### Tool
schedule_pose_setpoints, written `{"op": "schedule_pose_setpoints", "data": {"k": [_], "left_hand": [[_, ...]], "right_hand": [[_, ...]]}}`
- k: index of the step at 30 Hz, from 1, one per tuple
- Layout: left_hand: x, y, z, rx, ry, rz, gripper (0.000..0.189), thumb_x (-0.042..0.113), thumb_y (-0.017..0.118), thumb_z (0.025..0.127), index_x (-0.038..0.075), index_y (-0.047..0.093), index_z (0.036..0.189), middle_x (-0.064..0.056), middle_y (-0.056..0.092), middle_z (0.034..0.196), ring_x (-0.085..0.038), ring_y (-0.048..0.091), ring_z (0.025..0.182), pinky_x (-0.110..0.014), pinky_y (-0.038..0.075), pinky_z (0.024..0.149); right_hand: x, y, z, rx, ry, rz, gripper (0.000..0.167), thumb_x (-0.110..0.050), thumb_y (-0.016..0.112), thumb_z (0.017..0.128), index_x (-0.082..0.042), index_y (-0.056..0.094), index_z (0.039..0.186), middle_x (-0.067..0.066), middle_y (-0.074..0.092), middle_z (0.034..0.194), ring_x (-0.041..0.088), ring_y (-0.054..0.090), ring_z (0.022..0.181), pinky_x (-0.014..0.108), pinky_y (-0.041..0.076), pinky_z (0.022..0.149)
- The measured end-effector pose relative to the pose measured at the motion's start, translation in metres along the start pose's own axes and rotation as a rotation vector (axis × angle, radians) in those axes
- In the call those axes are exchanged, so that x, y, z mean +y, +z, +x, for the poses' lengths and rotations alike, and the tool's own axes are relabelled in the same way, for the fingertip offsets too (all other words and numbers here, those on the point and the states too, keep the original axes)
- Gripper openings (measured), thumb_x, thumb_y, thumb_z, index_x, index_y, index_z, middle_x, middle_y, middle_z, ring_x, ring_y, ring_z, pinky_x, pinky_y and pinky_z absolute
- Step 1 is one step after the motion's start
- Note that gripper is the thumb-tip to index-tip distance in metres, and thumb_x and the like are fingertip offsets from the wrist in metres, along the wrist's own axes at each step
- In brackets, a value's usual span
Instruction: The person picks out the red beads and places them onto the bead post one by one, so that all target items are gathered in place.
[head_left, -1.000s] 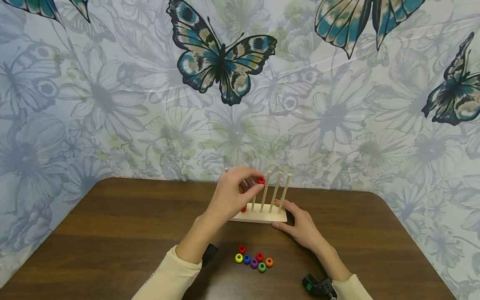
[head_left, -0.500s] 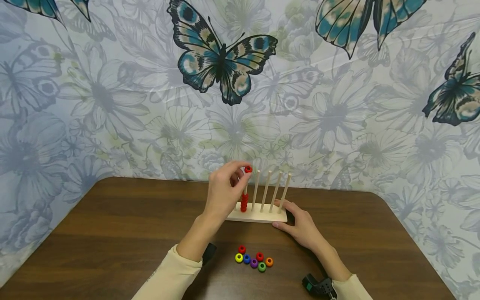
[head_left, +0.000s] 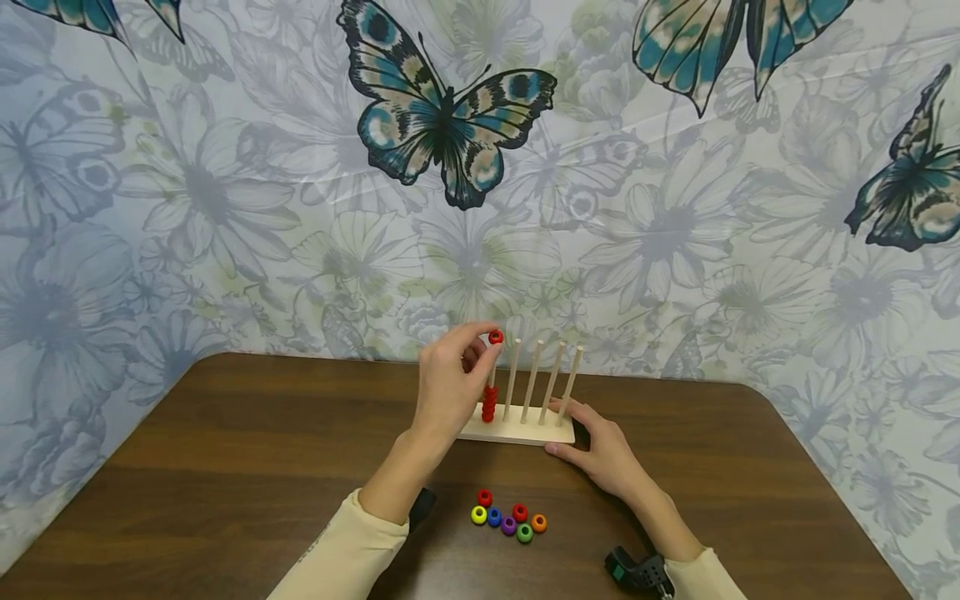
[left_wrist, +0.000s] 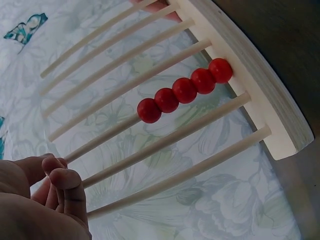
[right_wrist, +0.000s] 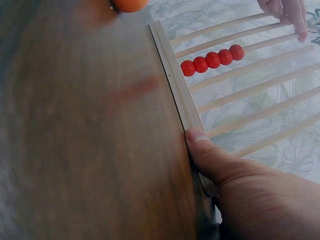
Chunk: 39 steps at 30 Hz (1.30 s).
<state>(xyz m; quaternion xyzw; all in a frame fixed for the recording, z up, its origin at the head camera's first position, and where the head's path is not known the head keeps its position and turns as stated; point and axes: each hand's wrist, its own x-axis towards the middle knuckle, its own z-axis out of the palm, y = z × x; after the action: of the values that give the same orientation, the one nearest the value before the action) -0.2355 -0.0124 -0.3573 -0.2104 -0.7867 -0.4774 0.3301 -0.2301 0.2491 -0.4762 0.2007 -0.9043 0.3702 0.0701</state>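
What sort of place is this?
Perhaps an indoor play or activity corner, though little of it shows: a brown table, a butterfly-patterned backdrop, and a wooden peg stand with colourful beads nearby.

Butterfly-print wall covering (head_left: 480, 258) and brown table (head_left: 247, 450) suggest a homelike room.

Orange bead (right_wrist: 131, 4) cropped (right wrist view), beaded peg (left_wrist: 102, 139) partly behind fingers (left_wrist: 68, 179)

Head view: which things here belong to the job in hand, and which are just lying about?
Part of the job:
red bead, pinched by the left hand
peg stand, held by the right hand
five red beads on one peg
loose beads in front, likely for the pegs

Likely not part:
butterfly cloth behind
black device by the right wrist
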Motion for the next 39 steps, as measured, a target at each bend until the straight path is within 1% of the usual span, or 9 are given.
{"op": "schedule_pose_setpoints", "data": {"k": [8,13,18,23,26,29,33,36,39], "left_hand": [[0.0,0.001,-0.002,0.02,-0.012,0.044,0.024,0.008,0.079,0.095,0.006,0.078,0.119,0.001,0.06,0.065,-0.01,0.047,0.054,-0.023,0.04,0.052],[0.0,0.0,-0.001,0.035,-0.003,0.03,0.023,0.011,0.079,0.095,0.007,0.078,0.117,0.002,0.059,0.063,-0.011,0.047,0.054,-0.023,0.04,0.052],[-0.001,-0.001,-0.002,0.035,0.041,-0.005,0.02,0.013,0.079,0.095,0.008,0.078,0.115,0.002,0.058,0.064,-0.009,0.047,0.053,-0.024,0.041,0.051],[-0.004,0.0,-0.004,0.026,0.122,-0.042,0.014,0.012,0.08,0.094,0.009,0.079,0.108,0.003,0.059,0.064,-0.007,0.045,0.051,-0.022,0.04,0.049],[-0.006,-0.002,-0.009,-0.014,0.172,-0.056,0.01,0.011,0.081,0.093,0.009,0.079,0.102,0.003,0.06,0.066,-0.007,0.046,0.052,-0.02,0.041,0.05],[-0.011,-0.006,-0.017,-0.104,0.195,-0.051,0.008,0.011,0.082,0.092,0.01,0.079,0.099,0.004,0.06,0.069,-0.007,0.047,0.054,-0.02,0.041,0.051],[-0.02,-0.013,-0.031,-0.213,0.186,-0.031,0.009,0.01,0.082,0.092,0.011,0.078,0.099,0.006,0.063,0.073,-0.01,0.05,0.057,-0.019,0.041,0.053],[-0.026,-0.018,-0.039,-0.244,0.164,-0.016,0.01,0.009,0.083,0.09,0.01,0.078,0.099,0.008,0.068,0.077,-0.012,0.055,0.06,-0.02,0.044,0.054],[-0.028,-0.023,-0.042,-0.286,0.132,0.002,0.01,0.01,0.084,0.089,0.013,0.078,0.096,0.01,0.069,0.08,-0.01,0.056,0.061,-0.021,0.046,0.054]], "right_hand": [[0.001,0.0,-0.001,0.005,-0.017,0.004,0.056,-0.033,0.085,0.09,-0.02,0.065,0.14,0.001,0.063,0.15,0.041,0.045,0.149,0.067,0.036,0.119],[0.001,-0.001,-0.001,0.009,-0.029,0.005,0.058,-0.033,0.085,0.09,-0.021,0.064,0.142,0.001,0.062,0.151,0.041,0.045,0.149,0.067,0.034,0.12],[0.001,-0.002,-0.002,0.009,-0.037,0.005,0.057,-0.032,0.085,0.09,-0.019,0.065,0.141,0.002,0.063,0.15,0.041,0.046,0.148,0.067,0.036,0.119],[0.001,-0.001,-0.002,0.009,-0.042,0.0,0.057,-0.032,0.085,0.09,-0.018,0.065,0.141,0.003,0.063,0.15,0.042,0.047,0.148,0.067,0.036,0.118],[0.001,0.0,-0.001,0.006,-0.042,0.005,0.057,-0.033,0.084,0.09,-0.018,0.064,0.142,0.004,0.062,0.15,0.043,0.046,0.148,0.067,0.035,0.119],[0.001,0.001,-0.001,0.004,-0.037,0.003,0.057,-0.033,0.084,0.09,-0.019,0.064,0.142,0.003,0.062,0.15,0.043,0.046,0.148,0.067,0.036,0.119],[0.001,0.0,-0.001,0.004,-0.026,0.003,0.057,-0.034,0.085,0.09,-0.021,0.065,0.141,0.001,0.062,0.15,0.04,0.046,0.149,0.066,0.037,0.118],[0.002,0.0,-0.001,0.004,-0.024,0.0,0.057,-0.034,0.085,0.09,-0.021,0.065,0.142,0.001,0.062,0.15,0.039,0.046,0.149,0.066,0.037,0.118],[0.001,0.0,-0.001,0.002,-0.024,-0.009,0.058,-0.035,0.084,0.09,-0.021,0.064,0.142,0.001,0.062,0.151,0.04,0.046,0.149,0.067,0.037,0.118]]}}
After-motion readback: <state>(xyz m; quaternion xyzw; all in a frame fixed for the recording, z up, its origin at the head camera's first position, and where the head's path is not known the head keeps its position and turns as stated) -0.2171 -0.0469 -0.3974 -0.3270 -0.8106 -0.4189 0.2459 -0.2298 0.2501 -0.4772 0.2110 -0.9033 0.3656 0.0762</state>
